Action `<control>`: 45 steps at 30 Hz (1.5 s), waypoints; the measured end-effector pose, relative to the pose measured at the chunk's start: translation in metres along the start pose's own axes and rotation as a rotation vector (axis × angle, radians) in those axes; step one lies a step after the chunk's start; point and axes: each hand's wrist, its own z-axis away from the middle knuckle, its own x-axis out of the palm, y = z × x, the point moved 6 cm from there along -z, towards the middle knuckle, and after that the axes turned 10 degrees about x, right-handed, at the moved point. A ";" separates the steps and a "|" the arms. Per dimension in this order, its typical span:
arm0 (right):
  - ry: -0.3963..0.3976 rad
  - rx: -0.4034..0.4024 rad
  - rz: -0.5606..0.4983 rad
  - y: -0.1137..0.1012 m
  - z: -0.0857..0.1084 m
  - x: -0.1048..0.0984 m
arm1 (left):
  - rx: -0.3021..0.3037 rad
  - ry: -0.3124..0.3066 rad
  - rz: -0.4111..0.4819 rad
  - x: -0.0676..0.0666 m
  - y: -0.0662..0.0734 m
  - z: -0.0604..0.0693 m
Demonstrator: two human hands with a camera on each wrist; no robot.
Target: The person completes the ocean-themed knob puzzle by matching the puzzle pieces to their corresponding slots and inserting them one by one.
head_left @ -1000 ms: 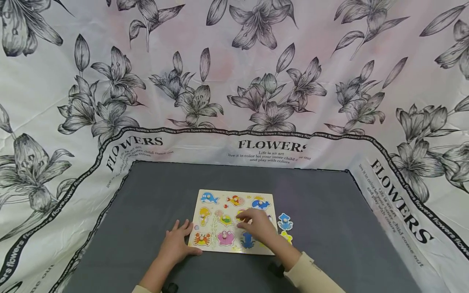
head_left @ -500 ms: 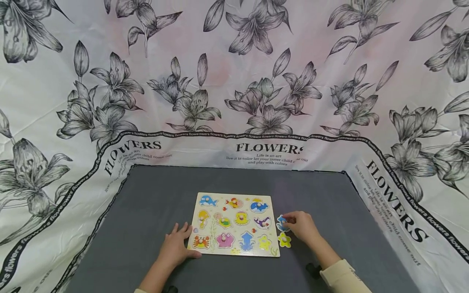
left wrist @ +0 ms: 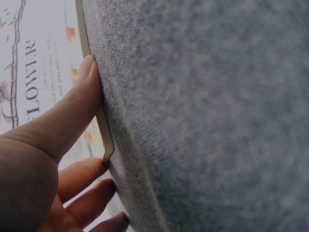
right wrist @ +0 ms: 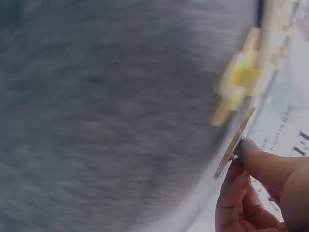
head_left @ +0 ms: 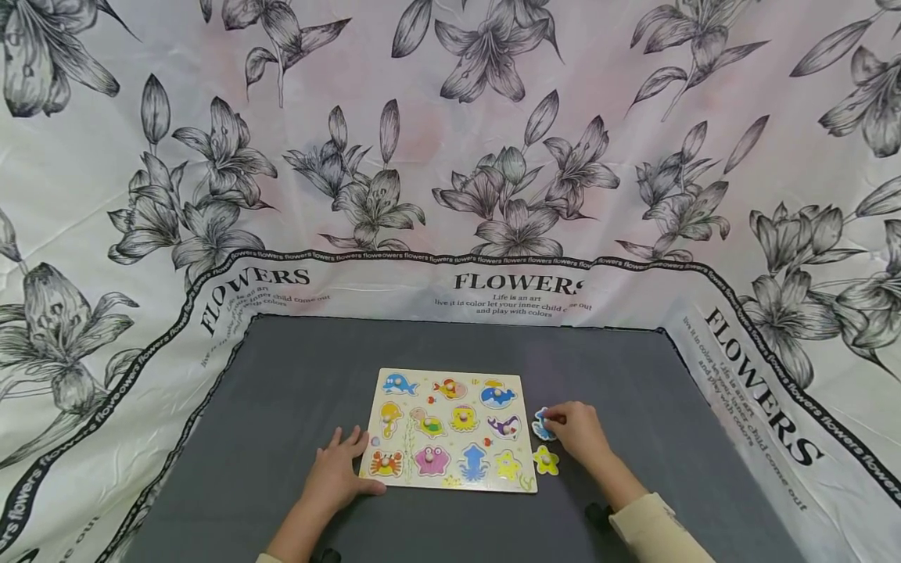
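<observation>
A wooden peg puzzle board (head_left: 450, 438) with sea-animal shapes lies on the grey table. My left hand (head_left: 338, 473) rests at its near left corner, thumb along the front edge and fingers against the left side; in the left wrist view the thumb (left wrist: 79, 99) touches the board's edge. To the right of the board, my right hand (head_left: 583, 434) pinches a blue squid puzzle piece (head_left: 540, 426) between thumb and fingers. In the right wrist view that piece (right wrist: 234, 145) is tilted, seen edge-on. A yellow starfish piece (head_left: 546, 460) lies just beside the board's right edge.
Knobbed pieces sit on the board, among them a crab (head_left: 386, 464), a yellow octopus (head_left: 464, 419) and a blue whale (head_left: 497, 396). A blue squid shape (head_left: 474, 463) and a yellow star shape (head_left: 507, 465) show without knobs. Flower-printed cloth (head_left: 521, 211) surrounds the table.
My right hand has left the middle of the board, uncovering the yellow octopus, and moved right to take hold of the squid piece. The left hand stays at the corner.
</observation>
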 end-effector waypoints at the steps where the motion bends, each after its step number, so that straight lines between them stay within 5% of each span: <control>1: 0.000 0.001 -0.010 -0.004 0.002 -0.001 | -0.002 -0.002 0.000 0.000 0.000 0.000; 6: -0.058 0.003 -0.087 -0.039 0.017 0.003 | -0.014 -0.009 0.003 -0.001 -0.001 0.000; 13: -0.219 -0.148 -0.058 -0.085 0.041 0.038 | -0.019 -0.003 0.002 -0.001 -0.002 0.001; 26: -0.338 -0.220 -0.060 -0.094 0.054 0.077 | -0.015 0.003 0.000 0.001 0.000 0.001; 38: -0.326 -0.286 -0.008 -0.101 0.051 0.074 | -0.022 0.010 0.006 -0.003 0.000 0.002; 45: -0.129 -0.070 -0.080 -0.051 0.042 0.028 | -0.028 0.002 0.010 -0.001 -0.002 0.002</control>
